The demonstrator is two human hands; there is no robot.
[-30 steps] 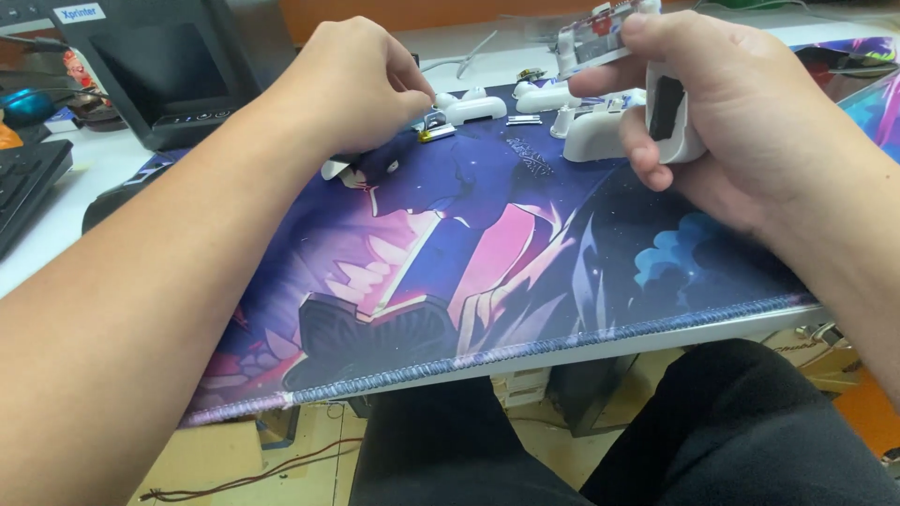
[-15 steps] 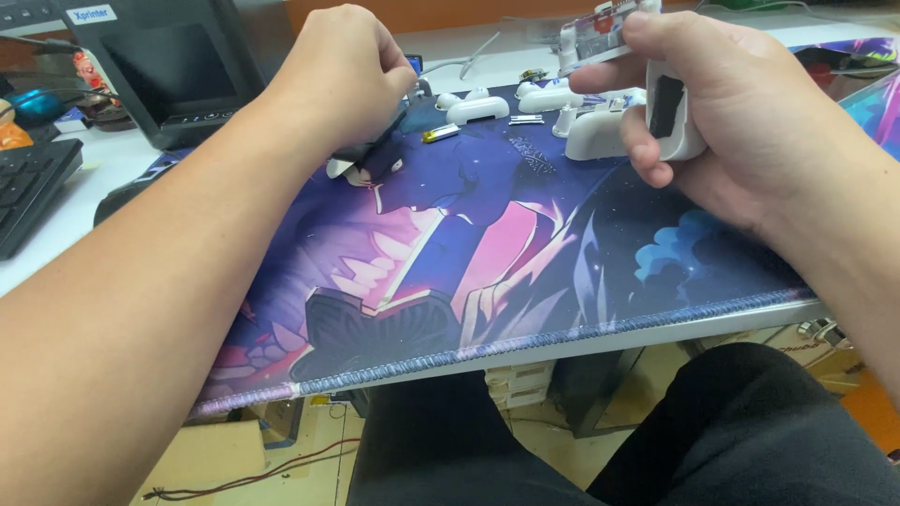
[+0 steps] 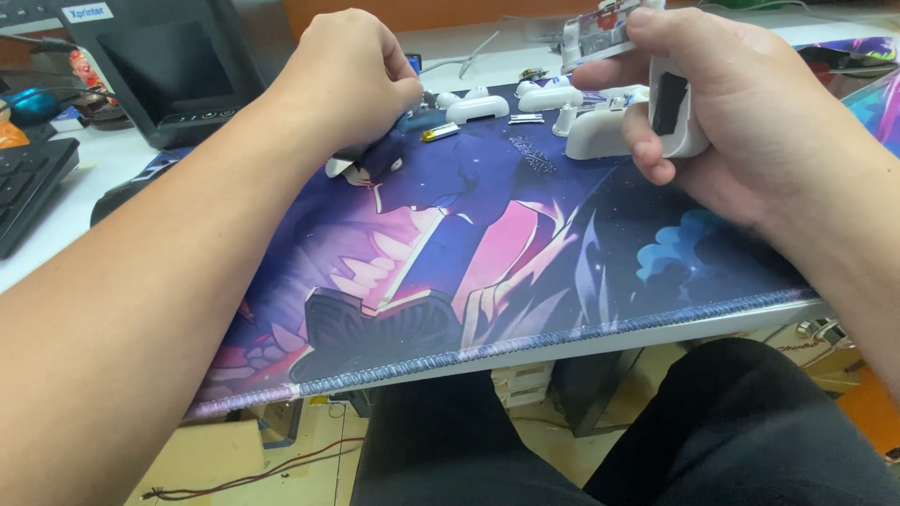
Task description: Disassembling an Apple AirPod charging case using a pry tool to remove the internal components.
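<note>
White device: a small white plastic housing [image 3: 677, 103] with a dark rectangular window, held upright above the far right part of the desk mat [image 3: 525, 253].
Right hand: the right hand [image 3: 741, 122] grips the housing, thumb on top and fingers curled around its side.
Left hand: the left hand [image 3: 352, 80] is closed in a loose fist near the mat's far edge, fingertips pinched down on something small, probably a tiny part, though the fingers hide it.
Loose parts: several white plastic pieces [image 3: 478, 109] and a small yellowish cylinder [image 3: 440, 133] lie along the mat's far edge, between the two hands.
Mat: printed in purple, pink and blue, its near edge overhanging the desk front.
Beyond the mat: a black printer-like box [image 3: 169, 66] stands at the far left corner, a black keyboard [image 3: 28, 187] at the left edge.
</note>
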